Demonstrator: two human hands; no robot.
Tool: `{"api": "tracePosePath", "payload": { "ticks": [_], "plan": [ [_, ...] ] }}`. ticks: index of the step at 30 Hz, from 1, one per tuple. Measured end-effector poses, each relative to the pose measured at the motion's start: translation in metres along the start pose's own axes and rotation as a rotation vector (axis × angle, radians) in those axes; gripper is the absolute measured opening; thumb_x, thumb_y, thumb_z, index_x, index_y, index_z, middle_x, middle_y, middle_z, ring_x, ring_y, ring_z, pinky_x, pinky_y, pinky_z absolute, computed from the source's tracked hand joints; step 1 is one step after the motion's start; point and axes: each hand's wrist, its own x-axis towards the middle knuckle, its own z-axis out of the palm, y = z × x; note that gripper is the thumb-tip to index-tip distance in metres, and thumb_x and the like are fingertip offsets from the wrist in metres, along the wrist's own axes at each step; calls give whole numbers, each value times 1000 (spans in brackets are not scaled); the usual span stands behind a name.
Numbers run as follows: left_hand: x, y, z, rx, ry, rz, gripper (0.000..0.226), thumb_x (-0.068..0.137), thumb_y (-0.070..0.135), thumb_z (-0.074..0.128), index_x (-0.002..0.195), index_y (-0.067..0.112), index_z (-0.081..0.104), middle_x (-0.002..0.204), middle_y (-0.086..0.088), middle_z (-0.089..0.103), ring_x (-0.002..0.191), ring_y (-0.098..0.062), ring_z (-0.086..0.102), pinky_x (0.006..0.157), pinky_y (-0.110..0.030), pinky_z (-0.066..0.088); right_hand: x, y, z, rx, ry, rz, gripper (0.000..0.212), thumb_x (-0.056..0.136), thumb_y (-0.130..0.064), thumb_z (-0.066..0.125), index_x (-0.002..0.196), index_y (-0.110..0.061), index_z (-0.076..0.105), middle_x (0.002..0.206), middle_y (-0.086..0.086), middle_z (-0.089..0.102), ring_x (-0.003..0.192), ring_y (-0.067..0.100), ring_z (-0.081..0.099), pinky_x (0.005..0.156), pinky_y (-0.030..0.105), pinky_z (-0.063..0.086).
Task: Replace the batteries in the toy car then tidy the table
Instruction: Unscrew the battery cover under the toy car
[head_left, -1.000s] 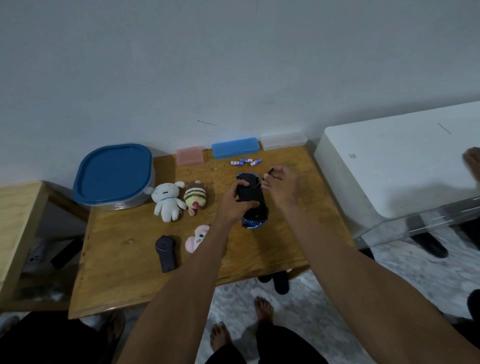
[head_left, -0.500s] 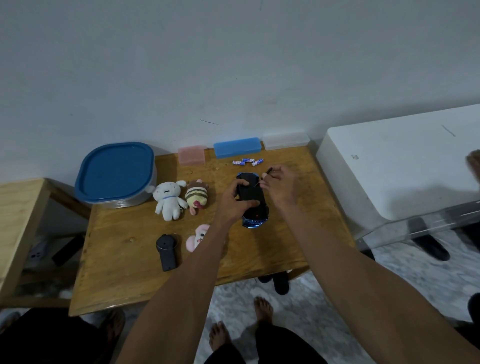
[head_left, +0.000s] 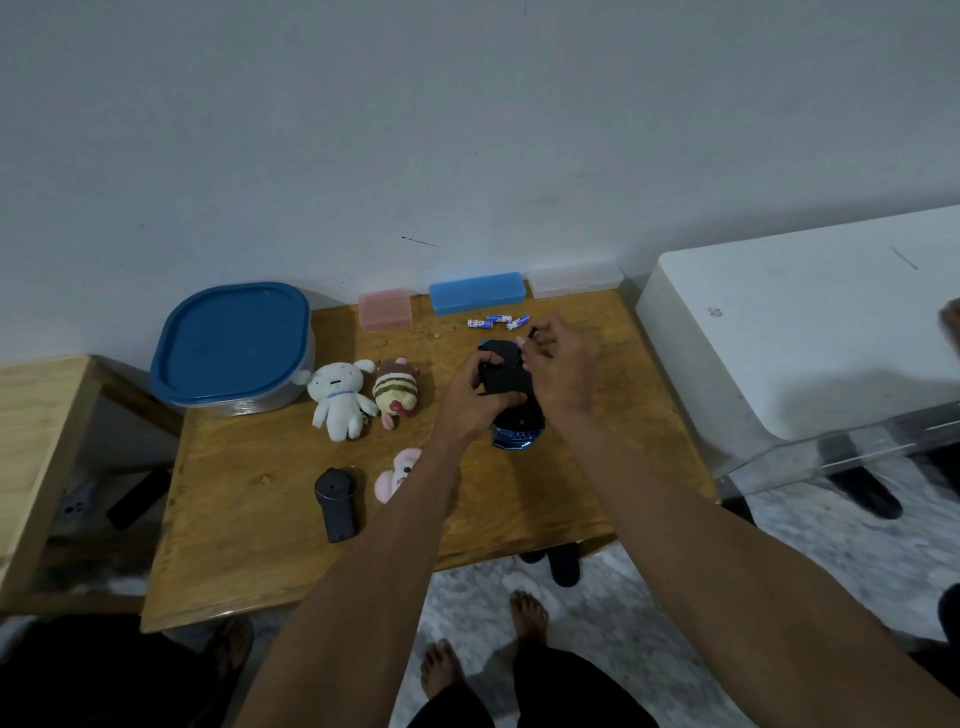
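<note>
Head view: toy car (head_left: 511, 410) between both hands (head_left: 470, 400)

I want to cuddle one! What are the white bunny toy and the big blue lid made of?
The white bunny toy looks like soft plush fabric: its surface is fuzzy and matte, with floppy limbs. The big blue lid looks like smooth plastic, with an even colour, a faint sheen and a moulded raised rim. Neither can be told for sure from here.

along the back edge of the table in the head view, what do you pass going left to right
blue-lidded container → pink case → blue case → clear case
</note>
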Motion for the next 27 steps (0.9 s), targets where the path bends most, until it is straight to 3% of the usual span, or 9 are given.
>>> {"api": "tracePosePath", "payload": {
  "ticks": [3, 6, 11, 19, 27],
  "plan": [
    [0, 1, -1, -16, -5, 7, 52, 74, 5, 85, 115, 18, 56, 118, -1, 62, 106, -17, 61, 69, -19, 54, 0, -1, 3, -11, 27, 19, 22, 90, -19, 73, 111, -21, 65, 86, -9, 64, 80, 12, 68, 72, 36, 62],
    [1, -2, -2, -17, 1, 2, 52, 74, 7, 85, 115, 20, 56, 121, -4, 63, 107, -21, 63, 74, -28, 59, 0, -5, 2, -38, 38, 12, 33, 92, -17, 71, 123, -21, 60, 91, -5, 68, 83, 12, 67, 72, 30, 60],
    [5, -2, -6, -5, 8, -4, 52, 72, 10, 86, 112, 26, 57, 120, -2, 64, 108, -24, 65, 85, -45, 61, 3, -6, 1, -58, 42, -55, 16, 90, -16, 72, 105, -17, 65, 92, -8, 65, 84, 10, 64, 73, 29, 60],
    [4, -1, -5, -14, 13, -14, 52, 70, 13, 88, 110, 27, 56, 123, -3, 64, 110, -24, 64, 86, -46, 61, 4, -14, 5, 35, 40, -53, 17, 89, -8, 70, 105, -15, 70, 96, -4, 71, 89, 8, 67, 78, 25, 60],
    [6, 0, -11, -60, 22, -14, 49, 73, 8, 86, 109, 26, 57, 122, -4, 65, 109, -24, 65, 81, -38, 62, 8, -17, 7, 56, 26, -39, 17, 91, -12, 71, 106, -15, 66, 93, -11, 64, 89, 6, 65, 77, 24, 59]
  ]
}}
